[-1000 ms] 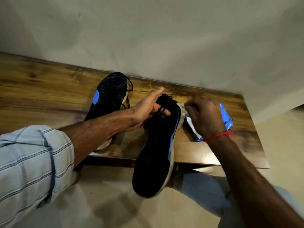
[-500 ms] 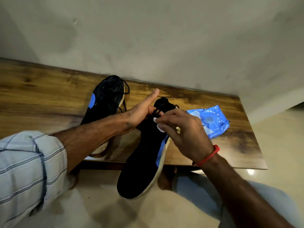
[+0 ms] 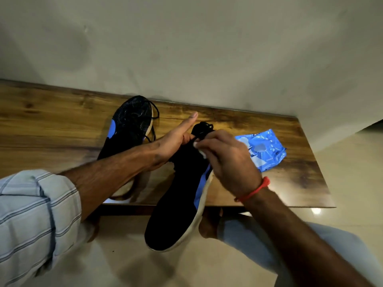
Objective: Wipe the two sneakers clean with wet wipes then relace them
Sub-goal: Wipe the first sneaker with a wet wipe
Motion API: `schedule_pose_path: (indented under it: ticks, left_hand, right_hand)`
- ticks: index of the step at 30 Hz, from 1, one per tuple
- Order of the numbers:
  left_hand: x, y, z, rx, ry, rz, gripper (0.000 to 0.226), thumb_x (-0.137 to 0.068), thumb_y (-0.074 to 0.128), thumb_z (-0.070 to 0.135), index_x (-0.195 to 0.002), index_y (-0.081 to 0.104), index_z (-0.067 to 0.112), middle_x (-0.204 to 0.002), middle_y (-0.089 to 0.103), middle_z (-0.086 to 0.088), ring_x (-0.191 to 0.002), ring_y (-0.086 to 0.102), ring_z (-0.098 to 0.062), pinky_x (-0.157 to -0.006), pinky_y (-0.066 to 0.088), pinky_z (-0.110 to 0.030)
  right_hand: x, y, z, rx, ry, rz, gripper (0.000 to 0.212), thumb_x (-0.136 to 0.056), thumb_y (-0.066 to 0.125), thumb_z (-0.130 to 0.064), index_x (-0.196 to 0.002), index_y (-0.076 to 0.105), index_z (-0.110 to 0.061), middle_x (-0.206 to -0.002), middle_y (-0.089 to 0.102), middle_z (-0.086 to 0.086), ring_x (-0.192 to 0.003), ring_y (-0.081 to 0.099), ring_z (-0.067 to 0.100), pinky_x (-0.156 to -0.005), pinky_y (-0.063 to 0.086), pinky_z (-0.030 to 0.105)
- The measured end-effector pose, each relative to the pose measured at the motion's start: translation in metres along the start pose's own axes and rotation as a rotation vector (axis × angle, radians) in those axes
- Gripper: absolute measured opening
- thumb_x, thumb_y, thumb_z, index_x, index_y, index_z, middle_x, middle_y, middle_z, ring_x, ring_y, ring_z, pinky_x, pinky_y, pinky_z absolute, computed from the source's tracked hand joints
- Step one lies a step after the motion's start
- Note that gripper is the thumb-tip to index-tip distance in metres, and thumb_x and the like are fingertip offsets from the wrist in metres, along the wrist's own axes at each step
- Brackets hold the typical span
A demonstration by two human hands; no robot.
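Wooden worktop (image 3: 51, 129) under me, second sneaker (image 3: 128, 129) lying on it near the wall, laces loose, untouched as far as I can judge. The sneaker in hand (image 3: 182, 193) hangs off the front edge, laces still threaded. My left hand (image 3: 176, 139) has its grip round the collar, index finger straight out. My right hand (image 3: 230, 160) pinches a white wet wipe (image 3: 202, 153) against the upper. Wipes pack (image 3: 262, 150) lies just beside. Early days: wiping underway, relacing all ahead.

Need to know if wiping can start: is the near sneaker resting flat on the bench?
No. The near sneaker is tilted, its toe hanging past the bench edge, held by the left hand.
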State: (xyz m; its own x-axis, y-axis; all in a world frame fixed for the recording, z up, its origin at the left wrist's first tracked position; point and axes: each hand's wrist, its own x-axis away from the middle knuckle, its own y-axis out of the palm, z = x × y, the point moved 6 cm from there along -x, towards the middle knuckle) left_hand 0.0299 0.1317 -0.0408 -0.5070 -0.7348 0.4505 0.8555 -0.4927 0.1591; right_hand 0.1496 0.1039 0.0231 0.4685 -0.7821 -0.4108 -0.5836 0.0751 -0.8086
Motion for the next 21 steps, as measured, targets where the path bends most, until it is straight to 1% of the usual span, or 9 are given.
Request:
schedule_pose_path:
  ticks: [3, 5, 7, 9, 11, 14, 17, 19, 21]
  left_hand:
    - [0.003, -0.004, -0.001, -0.113, -0.009, 0.094, 0.089, -0.091, 0.022, 0.081, -0.093, 0.075, 0.009, -0.086, 0.073, -0.01, -0.082, 0.068, -0.028, -0.086, 0.052, -0.037]
    - [0.005, -0.003, 0.003, -0.156, 0.011, 0.121, 0.079, -0.088, 0.032, 0.08, -0.091, 0.077, 0.015, -0.089, 0.077, -0.002, -0.089, 0.073, -0.023, -0.092, 0.054, -0.037]
    - [0.008, -0.002, 0.008, -0.199, 0.051, 0.112, 0.056, -0.083, 0.053, 0.071, -0.086, 0.076, 0.02, -0.084, 0.076, 0.005, -0.083, 0.073, -0.015, -0.078, 0.056, -0.028]
    - [0.01, 0.002, 0.012, -0.26, 0.075, 0.06, 0.029, -0.084, 0.07, 0.05, -0.084, 0.073, 0.021, -0.076, 0.072, 0.01, -0.072, 0.069, -0.006, -0.062, 0.051, -0.018]
    - [0.01, 0.003, 0.017, -0.33, 0.093, 0.062, 0.014, -0.088, 0.075, 0.036, -0.086, 0.072, 0.022, -0.076, 0.071, 0.012, -0.072, 0.068, -0.004, -0.06, 0.049, -0.015]
    - [0.015, -0.003, 0.032, -0.396, 0.125, 0.14, 0.009, -0.092, 0.073, 0.03, -0.09, 0.073, 0.021, -0.081, 0.073, 0.01, -0.076, 0.071, -0.006, -0.063, 0.052, -0.018]
    - [0.02, -0.005, 0.052, -0.364, 0.179, 0.177, 0.008, -0.095, 0.067, 0.021, -0.101, 0.072, 0.019, -0.091, 0.073, 0.0, -0.081, 0.07, -0.015, -0.071, 0.052, -0.029]
    - [0.02, -0.006, 0.057, -0.341, 0.198, 0.201, 0.014, -0.095, 0.062, 0.016, -0.106, 0.069, 0.019, -0.091, 0.069, -0.004, -0.082, 0.065, -0.017, -0.072, 0.049, -0.034]
    - [0.019, -0.009, 0.056, -0.286, 0.203, 0.261, 0.02, -0.093, 0.059, 0.013, -0.106, 0.069, 0.024, -0.095, 0.07, -0.004, -0.086, 0.066, -0.018, -0.075, 0.049, -0.034]
  right_hand:
    - [-0.001, -0.018, 0.066, 0.123, 0.264, -0.021, 0.015, -0.085, 0.063, -0.01, -0.09, 0.077, -0.009, -0.088, 0.07, 0.011, -0.086, 0.067, 0.031, -0.075, 0.035, 0.018]
    - [0.007, -0.024, 0.088, 0.052, 0.411, -0.002, 0.013, -0.086, 0.067, -0.01, -0.089, 0.078, -0.015, -0.089, 0.074, 0.004, -0.088, 0.069, 0.025, -0.08, 0.043, 0.024]
    - [0.012, -0.027, 0.093, -0.096, 0.521, 0.055, 0.014, -0.087, 0.069, -0.012, -0.09, 0.077, -0.023, -0.086, 0.074, -0.007, -0.081, 0.068, 0.014, -0.079, 0.052, 0.032]
    - [0.012, -0.028, 0.093, -0.188, 0.575, 0.075, 0.015, -0.088, 0.07, -0.015, -0.093, 0.075, -0.028, -0.081, 0.072, -0.012, -0.068, 0.065, 0.011, -0.071, 0.053, 0.033]
    - [0.01, -0.032, 0.092, -0.251, 0.595, 0.091, 0.019, -0.089, 0.069, -0.014, -0.101, 0.074, -0.027, -0.083, 0.07, -0.011, -0.061, 0.064, 0.014, -0.067, 0.055, 0.037]
    - [0.007, -0.051, 0.084, -0.355, 0.599, 0.188, 0.019, -0.092, 0.067, -0.01, -0.108, 0.074, -0.018, -0.094, 0.074, -0.001, -0.065, 0.067, 0.015, -0.068, 0.058, 0.041]
    - [0.001, -0.074, 0.066, -0.406, 0.496, 0.291, 0.016, -0.094, 0.067, -0.012, -0.107, 0.074, -0.016, -0.097, 0.072, 0.009, -0.073, 0.068, 0.015, -0.071, 0.055, 0.029]
    - [-0.004, -0.078, 0.051, -0.358, 0.406, 0.261, 0.015, -0.095, 0.065, -0.018, -0.107, 0.073, -0.019, -0.101, 0.071, 0.007, -0.086, 0.069, 0.012, -0.08, 0.054, 0.027]
    - [-0.006, -0.071, 0.039, -0.295, 0.336, 0.193, 0.018, -0.094, 0.063, -0.025, -0.108, 0.074, -0.02, -0.104, 0.069, 0.003, -0.096, 0.066, 0.008, -0.086, 0.052, 0.024]
